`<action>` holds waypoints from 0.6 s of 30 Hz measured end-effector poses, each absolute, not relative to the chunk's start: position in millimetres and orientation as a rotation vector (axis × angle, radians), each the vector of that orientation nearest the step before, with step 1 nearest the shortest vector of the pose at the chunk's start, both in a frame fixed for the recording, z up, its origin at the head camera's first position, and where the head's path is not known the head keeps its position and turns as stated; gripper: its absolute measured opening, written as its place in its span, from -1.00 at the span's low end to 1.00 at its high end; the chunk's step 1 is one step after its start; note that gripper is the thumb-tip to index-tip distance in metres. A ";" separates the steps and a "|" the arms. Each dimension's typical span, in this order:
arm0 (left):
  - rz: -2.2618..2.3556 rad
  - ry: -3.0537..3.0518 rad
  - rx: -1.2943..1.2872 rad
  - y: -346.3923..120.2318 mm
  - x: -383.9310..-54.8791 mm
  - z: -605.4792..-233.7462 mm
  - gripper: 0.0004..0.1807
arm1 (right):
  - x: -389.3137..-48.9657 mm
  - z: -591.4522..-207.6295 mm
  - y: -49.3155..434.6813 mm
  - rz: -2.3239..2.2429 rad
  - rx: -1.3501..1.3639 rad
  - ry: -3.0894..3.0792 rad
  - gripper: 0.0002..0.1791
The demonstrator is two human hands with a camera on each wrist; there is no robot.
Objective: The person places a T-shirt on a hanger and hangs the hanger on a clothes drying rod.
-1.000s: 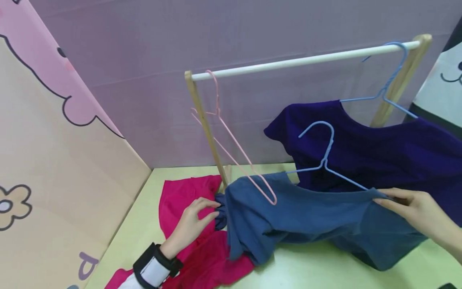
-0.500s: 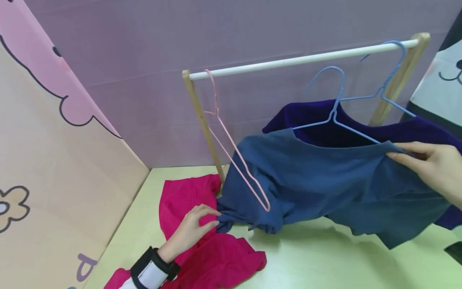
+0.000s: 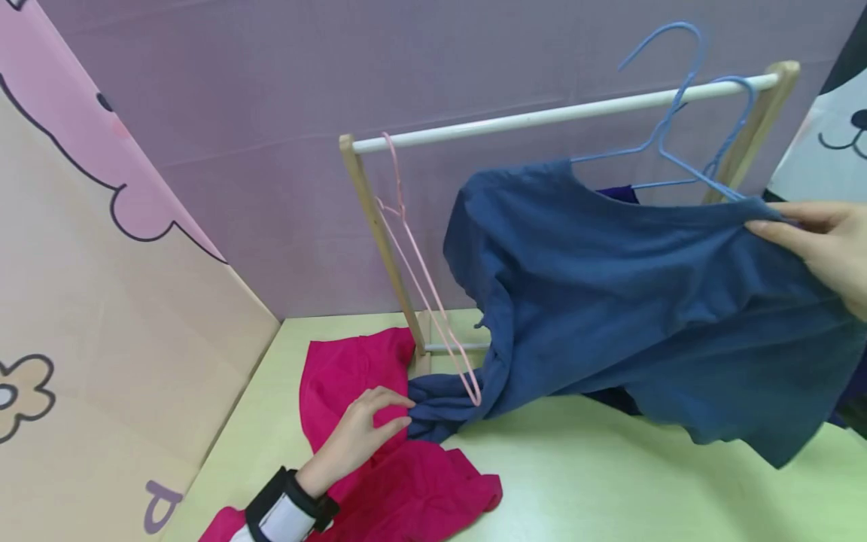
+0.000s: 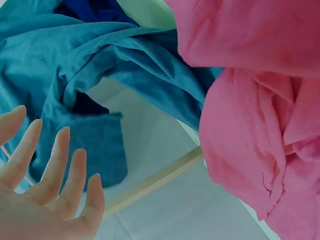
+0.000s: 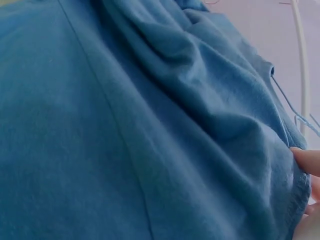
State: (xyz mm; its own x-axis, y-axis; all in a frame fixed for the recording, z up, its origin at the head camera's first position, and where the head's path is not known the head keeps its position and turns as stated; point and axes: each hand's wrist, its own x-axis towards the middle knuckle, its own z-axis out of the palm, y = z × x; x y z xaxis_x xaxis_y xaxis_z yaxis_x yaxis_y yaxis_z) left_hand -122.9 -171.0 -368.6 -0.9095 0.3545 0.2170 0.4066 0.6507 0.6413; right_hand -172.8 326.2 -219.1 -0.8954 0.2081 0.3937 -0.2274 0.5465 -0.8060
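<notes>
My right hand [image 3: 829, 245] pinches a blue T-shirt [image 3: 643, 293] at the shoulder beside its neckline, lifting it in front of the rack. A light blue hanger [image 3: 667, 124] sits inside the shirt, its hook standing higher than the white rod [image 3: 542, 120]. In the right wrist view, thumb and fingers [image 5: 307, 162] press the cloth's edge. A bunched end of the shirt trails down to the left, near my left hand [image 3: 359, 433]. In the left wrist view that hand [image 4: 55, 190] has spread fingers and holds nothing. Crumpled pink-red clothing [image 3: 400, 482] lies around it on the table.
A pink hanger [image 3: 433, 293] dangles from the rod's left end, in front of the shirt's trailing end. Another light blue hanger [image 3: 734, 135] hangs at the right end, with a dark purple shirt [image 3: 616, 194] mostly hidden behind. Wooden posts [image 3: 379, 226] carry the rod.
My right hand has raised the blue T-shirt and its hanger up and to the right. The hook rose from below the rod to above it. The left hand has stayed almost still.
</notes>
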 end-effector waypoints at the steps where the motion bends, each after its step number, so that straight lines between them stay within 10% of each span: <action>1: -1.110 -2.788 -0.643 -171.4 -122.9 -368.9 -0.73 | -173.0 -220.0 325.2 1.264 -0.012 -2.371 -0.62; 18: -1.079 -2.882 -0.650 -190.0 -120.6 -377.4 -0.71 | -172.5 -245.0 312.0 0.898 -0.121 -2.566 -0.44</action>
State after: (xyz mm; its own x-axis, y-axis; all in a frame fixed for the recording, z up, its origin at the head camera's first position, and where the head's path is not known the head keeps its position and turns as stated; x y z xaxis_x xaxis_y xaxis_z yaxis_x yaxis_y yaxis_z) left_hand -120.6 -190.0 -377.4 -0.9146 0.3800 0.1380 0.3772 0.6792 0.6297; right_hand -172.5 312.0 -245.0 -0.9091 0.2148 0.3568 -0.0546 0.7879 -0.6134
